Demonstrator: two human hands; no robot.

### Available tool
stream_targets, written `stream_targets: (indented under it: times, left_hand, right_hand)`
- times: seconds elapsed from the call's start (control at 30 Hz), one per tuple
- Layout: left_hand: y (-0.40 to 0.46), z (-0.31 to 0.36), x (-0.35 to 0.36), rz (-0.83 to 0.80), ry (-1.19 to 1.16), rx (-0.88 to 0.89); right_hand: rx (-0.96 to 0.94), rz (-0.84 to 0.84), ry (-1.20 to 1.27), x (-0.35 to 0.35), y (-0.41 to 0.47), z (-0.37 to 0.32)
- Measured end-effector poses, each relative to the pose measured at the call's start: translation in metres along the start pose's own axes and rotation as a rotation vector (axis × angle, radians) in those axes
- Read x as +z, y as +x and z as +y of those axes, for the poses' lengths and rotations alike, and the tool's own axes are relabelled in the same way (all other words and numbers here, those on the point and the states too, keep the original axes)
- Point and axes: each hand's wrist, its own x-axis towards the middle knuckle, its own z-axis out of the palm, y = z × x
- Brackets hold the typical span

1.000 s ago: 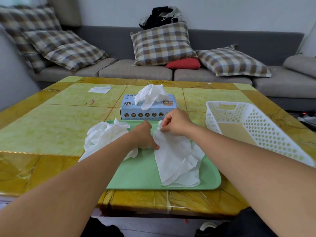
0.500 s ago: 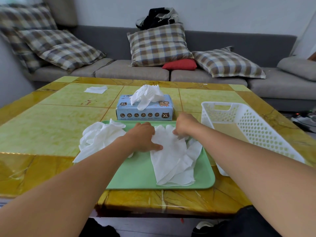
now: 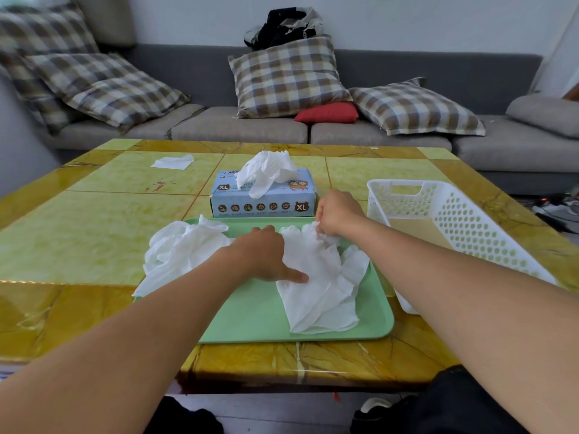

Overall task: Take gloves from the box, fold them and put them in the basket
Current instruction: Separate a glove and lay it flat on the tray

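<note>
Thin white glove [image 3: 316, 277], limp and near weightless, spread flat on the green tray [image 3: 250, 317] at frame centre; likely clingy, best pinched at the cuff and finger ends. Pressed at its left edge by the left hand [image 3: 263, 255], thumb extended. Pinched at the top by the curled right hand [image 3: 336, 213]. Glove box [image 3: 263, 198] above, white basket [image 3: 454, 220] at right, apparently empty.

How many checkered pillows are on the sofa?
4. Two checkered pillows overlap at the sofa's left end, one behind and one in front. One stands in the middle, and one lies right of the red cushion. More could be hidden out of frame.
</note>
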Motion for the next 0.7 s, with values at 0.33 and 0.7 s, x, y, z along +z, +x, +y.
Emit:
stream_targets:
  times: [0.33,0.7]
  left_hand:
    - [-0.008,0.012,-0.003,0.011,0.002,0.086]
    - [-0.009,0.029,0.005,-0.159,0.059,0.199]
  right_hand:
    - [0.032,-0.071,-0.146,-0.023,-0.01,0.007]
    - [0.052,-0.344,-0.274,-0.03,-0.029,0.01]
